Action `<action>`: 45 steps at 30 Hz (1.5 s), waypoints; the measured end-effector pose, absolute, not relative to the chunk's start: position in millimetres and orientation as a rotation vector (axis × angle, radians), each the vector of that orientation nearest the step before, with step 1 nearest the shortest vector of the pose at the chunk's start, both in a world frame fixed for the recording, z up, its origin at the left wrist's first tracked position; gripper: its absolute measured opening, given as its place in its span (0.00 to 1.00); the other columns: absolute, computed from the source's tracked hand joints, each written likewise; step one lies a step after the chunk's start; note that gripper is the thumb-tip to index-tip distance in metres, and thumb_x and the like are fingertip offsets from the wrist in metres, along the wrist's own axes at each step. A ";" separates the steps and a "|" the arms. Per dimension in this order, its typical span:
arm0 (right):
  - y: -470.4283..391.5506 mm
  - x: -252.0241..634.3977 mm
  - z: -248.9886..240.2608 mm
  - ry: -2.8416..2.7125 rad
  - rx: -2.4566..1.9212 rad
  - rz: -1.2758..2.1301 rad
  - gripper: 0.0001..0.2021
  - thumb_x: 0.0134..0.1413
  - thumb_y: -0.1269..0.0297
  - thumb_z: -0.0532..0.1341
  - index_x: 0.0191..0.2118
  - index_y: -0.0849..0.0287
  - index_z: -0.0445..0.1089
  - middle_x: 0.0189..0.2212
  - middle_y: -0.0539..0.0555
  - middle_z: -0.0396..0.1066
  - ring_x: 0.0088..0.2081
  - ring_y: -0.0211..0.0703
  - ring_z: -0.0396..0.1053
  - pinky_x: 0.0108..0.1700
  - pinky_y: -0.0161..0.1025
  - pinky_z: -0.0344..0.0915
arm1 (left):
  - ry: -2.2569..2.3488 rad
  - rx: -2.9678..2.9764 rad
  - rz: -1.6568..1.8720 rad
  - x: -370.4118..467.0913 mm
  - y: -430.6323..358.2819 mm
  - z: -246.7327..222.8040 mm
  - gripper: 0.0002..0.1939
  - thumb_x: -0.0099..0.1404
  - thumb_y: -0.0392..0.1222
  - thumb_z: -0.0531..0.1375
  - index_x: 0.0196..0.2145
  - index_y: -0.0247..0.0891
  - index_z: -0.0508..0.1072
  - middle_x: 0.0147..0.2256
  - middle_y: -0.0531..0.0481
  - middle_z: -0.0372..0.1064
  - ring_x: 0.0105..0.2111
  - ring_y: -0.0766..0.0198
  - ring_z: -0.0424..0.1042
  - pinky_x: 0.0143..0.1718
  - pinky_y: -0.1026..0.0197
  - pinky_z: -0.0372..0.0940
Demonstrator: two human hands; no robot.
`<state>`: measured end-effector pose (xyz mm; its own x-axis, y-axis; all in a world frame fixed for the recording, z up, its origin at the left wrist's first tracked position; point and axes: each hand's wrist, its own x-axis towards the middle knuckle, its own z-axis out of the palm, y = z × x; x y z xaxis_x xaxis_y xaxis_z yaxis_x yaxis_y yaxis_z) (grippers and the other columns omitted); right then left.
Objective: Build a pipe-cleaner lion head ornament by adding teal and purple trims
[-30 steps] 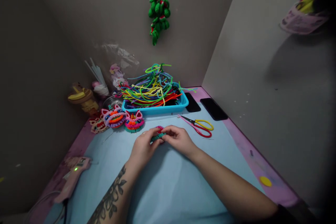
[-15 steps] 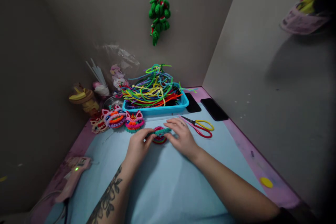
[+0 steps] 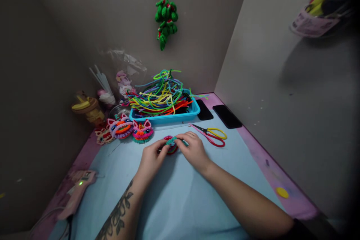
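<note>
A teal fuzzy strip (image 3: 171,141) is pinched between my two hands above the middle of the blue mat. My left hand (image 3: 152,156) has thumb and fingertips closed on its left part. On the right part, the fingers of my right hand (image 3: 194,150) are closed too. Just behind and below the strip is a round piece with pink, red and green rings (image 3: 172,150), partly covered by the strip and fingers. Whether the strip is joined to the round piece cannot be made out.
Scissors (image 3: 216,135) lie right of my hands. Behind stands a blue tray (image 3: 165,119) of colourful fuzzy stems, beside two black phones (image 3: 227,117). Finished animal faces (image 3: 143,131) sit at left. A pink glue gun (image 3: 78,195) with a green light lies front left.
My right hand's fingers have drawn in closer to my left hand, and the teal strip looks more bunched between them. The whole view has shifted slightly.
</note>
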<state>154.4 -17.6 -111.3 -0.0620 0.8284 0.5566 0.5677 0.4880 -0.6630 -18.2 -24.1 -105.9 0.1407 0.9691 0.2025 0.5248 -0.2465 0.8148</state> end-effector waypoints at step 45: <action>-10.4 155.5 -136.0 -1.782 -1.233 0.444 0.06 0.49 0.70 0.58 0.35 0.57 0.69 0.42 0.58 0.65 0.47 0.49 0.65 0.50 0.48 0.63 | 1.041 0.526 1.266 -7.5 -12.3 -121.6 0.30 0.47 0.29 0.66 0.46 0.39 0.59 0.29 0.53 0.71 0.27 0.66 0.74 0.32 0.62 0.69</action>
<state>155.5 -10.4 -136.0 -0.1019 0.8786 0.4666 0.5571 0.4390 -0.7049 -7.5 -12.3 -121.6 -0.0422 0.9396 -0.3395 -0.5148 0.2708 0.8134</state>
